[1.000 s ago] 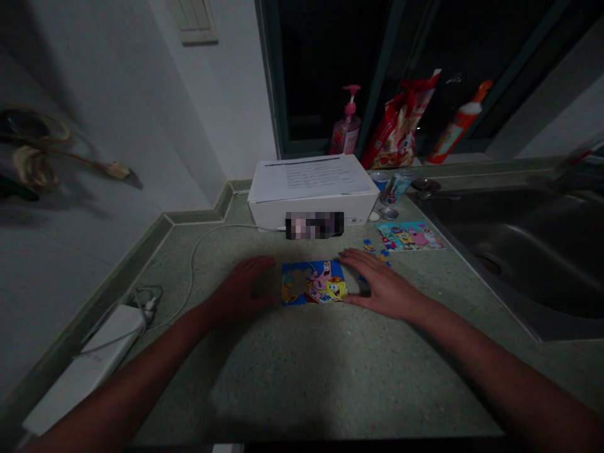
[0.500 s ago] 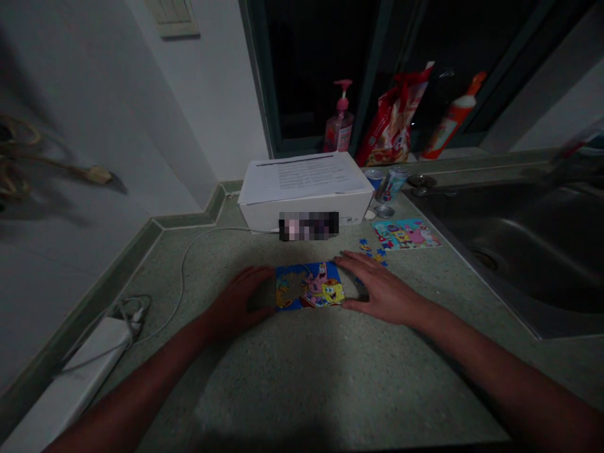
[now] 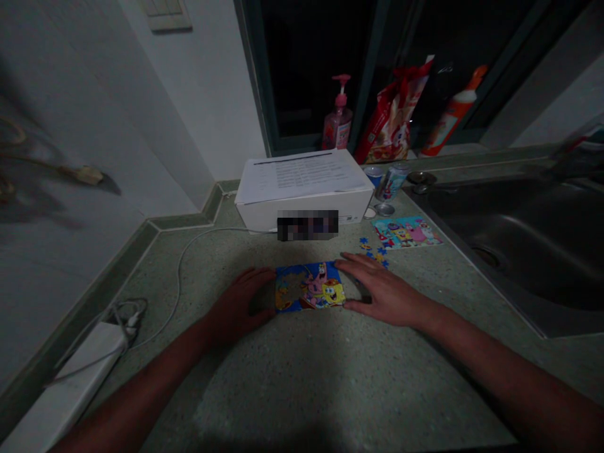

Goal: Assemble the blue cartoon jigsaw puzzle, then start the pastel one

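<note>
The partly filled puzzle [image 3: 326, 290] lies flat on the counter [image 3: 283, 377], its nine-o'clock edge met by the left hand [image 3: 238, 302], its three-o'clock edge by the right hand [image 3: 389, 290]; on both, thumb and fingers are spread apart. Room is left toward six; loose pieces [image 3: 381, 252] are scattered at two, the box [image 3: 257, 215] set at twelve.

No readable text or numbers.

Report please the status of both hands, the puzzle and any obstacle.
Left hand, right hand open, at opposite edges of puzzle. Puzzle flat on counter, brownish patch showing. Loose pieces beyond right hand, none between hands.
</note>
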`<state>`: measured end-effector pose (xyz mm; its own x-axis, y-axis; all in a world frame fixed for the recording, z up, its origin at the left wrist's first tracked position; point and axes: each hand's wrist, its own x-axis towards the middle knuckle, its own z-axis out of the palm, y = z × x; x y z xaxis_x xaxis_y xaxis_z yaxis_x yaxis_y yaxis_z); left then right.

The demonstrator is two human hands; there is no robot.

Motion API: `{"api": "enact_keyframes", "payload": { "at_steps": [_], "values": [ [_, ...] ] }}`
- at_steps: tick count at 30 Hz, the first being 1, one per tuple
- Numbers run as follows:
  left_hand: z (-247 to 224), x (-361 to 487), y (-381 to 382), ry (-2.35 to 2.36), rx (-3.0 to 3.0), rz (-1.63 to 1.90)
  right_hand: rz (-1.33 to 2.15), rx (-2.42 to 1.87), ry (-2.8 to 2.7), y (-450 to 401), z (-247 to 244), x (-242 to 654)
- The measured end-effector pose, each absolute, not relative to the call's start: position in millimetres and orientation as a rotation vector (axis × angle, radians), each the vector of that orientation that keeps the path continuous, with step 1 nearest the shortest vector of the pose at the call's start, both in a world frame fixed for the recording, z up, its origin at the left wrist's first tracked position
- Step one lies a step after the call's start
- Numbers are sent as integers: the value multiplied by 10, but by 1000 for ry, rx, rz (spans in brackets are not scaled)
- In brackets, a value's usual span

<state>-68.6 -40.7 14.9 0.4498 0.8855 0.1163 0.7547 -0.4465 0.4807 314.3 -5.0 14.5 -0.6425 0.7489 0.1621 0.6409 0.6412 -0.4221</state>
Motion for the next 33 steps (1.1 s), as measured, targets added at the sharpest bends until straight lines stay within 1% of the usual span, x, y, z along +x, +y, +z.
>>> {"api": "enact_keyframes", "payload": {
  "at_steps": [10, 16, 21, 33],
  "values": [
    [120, -663, -399, 1379, 2330, 552, 479, -1133, -2555, -67, 202, 3138],
    [140, -643, -397, 1375, 2331, 528, 526, -1120, -2529, -42, 126, 3182],
    [142, -623, -391, 1353, 2320, 586, 525, -1136, -2530, -41, 111, 3210],
    [144, -599, -399, 1353, 2333, 547, 524, -1172, -2544, -60, 144, 3220]
  ]
}}
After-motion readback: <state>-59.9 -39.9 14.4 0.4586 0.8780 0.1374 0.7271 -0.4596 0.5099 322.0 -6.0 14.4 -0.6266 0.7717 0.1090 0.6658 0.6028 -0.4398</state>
